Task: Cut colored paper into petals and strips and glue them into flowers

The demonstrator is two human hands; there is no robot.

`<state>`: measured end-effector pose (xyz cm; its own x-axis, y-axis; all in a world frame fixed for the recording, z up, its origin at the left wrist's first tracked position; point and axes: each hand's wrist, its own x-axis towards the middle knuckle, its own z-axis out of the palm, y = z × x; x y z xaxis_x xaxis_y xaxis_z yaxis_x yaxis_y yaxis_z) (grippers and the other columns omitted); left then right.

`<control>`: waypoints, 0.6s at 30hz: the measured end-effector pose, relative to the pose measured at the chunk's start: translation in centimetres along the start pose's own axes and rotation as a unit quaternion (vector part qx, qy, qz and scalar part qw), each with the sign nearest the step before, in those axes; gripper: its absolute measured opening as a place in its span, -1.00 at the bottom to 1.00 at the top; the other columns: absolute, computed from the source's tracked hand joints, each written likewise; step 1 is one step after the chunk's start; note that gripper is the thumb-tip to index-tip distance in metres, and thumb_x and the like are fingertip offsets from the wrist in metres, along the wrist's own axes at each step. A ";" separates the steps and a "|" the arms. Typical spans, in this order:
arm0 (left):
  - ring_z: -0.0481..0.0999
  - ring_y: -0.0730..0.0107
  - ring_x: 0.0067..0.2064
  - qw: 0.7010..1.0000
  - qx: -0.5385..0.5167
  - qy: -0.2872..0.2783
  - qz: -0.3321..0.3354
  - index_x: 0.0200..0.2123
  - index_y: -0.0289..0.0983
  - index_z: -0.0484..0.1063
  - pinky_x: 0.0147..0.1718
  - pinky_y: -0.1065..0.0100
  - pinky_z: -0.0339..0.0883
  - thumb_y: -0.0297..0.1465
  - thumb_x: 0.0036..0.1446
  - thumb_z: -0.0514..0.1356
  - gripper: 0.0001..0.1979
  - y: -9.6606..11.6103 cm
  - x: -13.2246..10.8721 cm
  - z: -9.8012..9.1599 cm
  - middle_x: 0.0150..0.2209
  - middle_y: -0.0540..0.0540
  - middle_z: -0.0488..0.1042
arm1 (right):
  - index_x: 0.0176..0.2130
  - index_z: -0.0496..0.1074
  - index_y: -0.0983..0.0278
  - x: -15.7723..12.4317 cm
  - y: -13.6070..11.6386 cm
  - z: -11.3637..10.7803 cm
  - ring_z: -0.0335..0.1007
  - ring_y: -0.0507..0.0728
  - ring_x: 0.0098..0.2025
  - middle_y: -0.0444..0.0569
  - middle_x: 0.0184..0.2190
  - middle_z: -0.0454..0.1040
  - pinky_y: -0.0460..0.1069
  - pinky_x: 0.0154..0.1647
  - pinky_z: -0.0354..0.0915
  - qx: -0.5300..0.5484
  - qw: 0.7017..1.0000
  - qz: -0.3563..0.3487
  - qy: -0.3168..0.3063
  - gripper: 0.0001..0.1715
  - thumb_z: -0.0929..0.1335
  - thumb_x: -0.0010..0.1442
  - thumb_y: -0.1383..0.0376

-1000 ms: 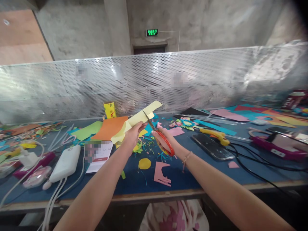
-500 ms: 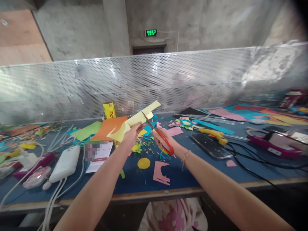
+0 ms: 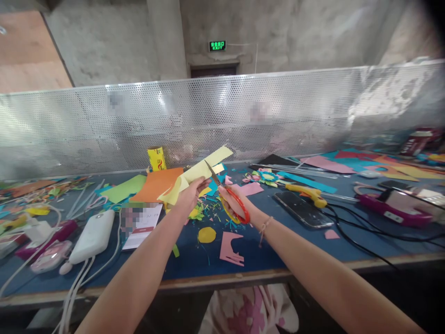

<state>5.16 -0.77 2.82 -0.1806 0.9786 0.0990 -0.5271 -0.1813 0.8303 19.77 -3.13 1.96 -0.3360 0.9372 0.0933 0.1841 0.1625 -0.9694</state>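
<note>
One long perforated metal screen (image 3: 222,120) closes off the far side of the blue tabletop (image 3: 271,260), which is littered from end to end with coloured paper. An orange sheet (image 3: 158,183) and a green sheet (image 3: 125,188) lie flat left of centre, just behind the hands. To the left a white power bank (image 3: 93,236) rests with its cords trailing off the near edge, beside a printed card (image 3: 141,222). To the right a dark phone (image 3: 301,209) lies face up, with a yellow glue gun (image 3: 309,194) just behind it and a black cable (image 3: 351,232) running past toward a pink device (image 3: 392,211).

Above the middle of the tabletop the left hand (image 3: 191,195) pinches a yellow paper strip (image 3: 205,167) between thumb and fingers and holds it raised, slanting up to the right. The right hand (image 3: 236,204) is closed through the red handles of the scissors (image 3: 231,197), whose blades point up and left and meet the strip's lower edge just past the left fingertips. How far the blades are parted cannot be told.

Nothing stands between the hands and the strip. Below them lie a pink cut-out (image 3: 231,248), a yellow paper circle (image 3: 206,234) and fine scraps. A small yellow box (image 3: 157,158) stands upright by the screen.
</note>
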 end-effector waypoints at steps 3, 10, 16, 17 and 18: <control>0.55 0.39 -0.38 1.000 0.006 -0.001 -0.003 -0.54 -0.39 0.44 -0.08 0.33 0.32 -0.56 -0.16 0.22 -0.98 0.0 0.3 -0.2 -0.53 -0.09 0.52 | -0.43 0.09 0.21 0.3 0.3 -0.1 -0.03 -0.10 -0.81 -0.28 -0.72 0.10 -0.15 -0.85 -0.02 -0.006 1.000 -0.011 -0.006 -0.46 0.20 0.04 -0.20; 0.54 0.43 -0.46 0.999 -0.006 0.045 0.011 -0.56 -0.38 0.39 -0.20 0.38 0.37 -0.59 -0.08 0.13 -0.91 1.2 1.2 -0.9 -0.57 -0.09 0.51 | -0.57 0.10 0.25 0.9 0.8 -3.1 -0.04 -0.11 -0.75 -0.24 -0.73 0.10 -0.15 -0.78 -0.05 0.028 0.990 -0.008 -0.135 -0.40 0.22 0.02 -0.20; 0.52 0.46 -0.48 0.999 -0.016 0.039 0.008 -0.55 -0.38 0.36 -0.32 0.45 0.38 -0.63 -0.07 0.10 -0.89 2.6 0.7 -0.9 -0.59 -0.07 0.49 | -0.58 0.17 0.25 2.5 1.3 -6.1 0.15 -0.04 -0.72 -0.20 -0.75 0.21 -0.13 -0.74 0.08 0.028 0.999 0.039 0.025 -0.57 0.40 -0.04 0.04; 0.52 0.46 -0.49 0.999 -0.012 0.032 0.000 -0.55 -0.38 0.36 -0.34 0.45 0.37 -0.63 -0.08 0.09 -0.88 2.6 0.6 -0.8 -0.59 -0.07 0.48 | -0.54 0.21 0.25 2.9 1.6 -6.1 0.23 -0.02 -0.67 -0.19 -0.72 0.27 -0.13 -0.70 0.14 0.067 0.995 0.038 0.066 -0.63 0.43 -0.06 0.11; 0.52 0.45 -0.49 1.000 -0.008 0.022 -0.010 -0.55 -0.38 0.36 -0.36 0.46 0.37 -0.63 -0.08 0.09 -0.88 2.5 0.4 -0.7 -0.60 -0.08 0.48 | -0.49 0.24 0.25 3.2 1.8 -5.9 0.32 0.02 -0.60 -0.16 -0.66 0.33 -0.12 -0.66 0.19 0.120 0.988 0.034 0.093 -0.67 0.45 -0.08 0.17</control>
<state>3.18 -0.89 4.54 -0.2064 0.9768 0.0568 -0.5450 -0.1630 0.8224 24.46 1.98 1.88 -0.1499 0.9877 0.0455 -0.0325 0.0411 -0.9986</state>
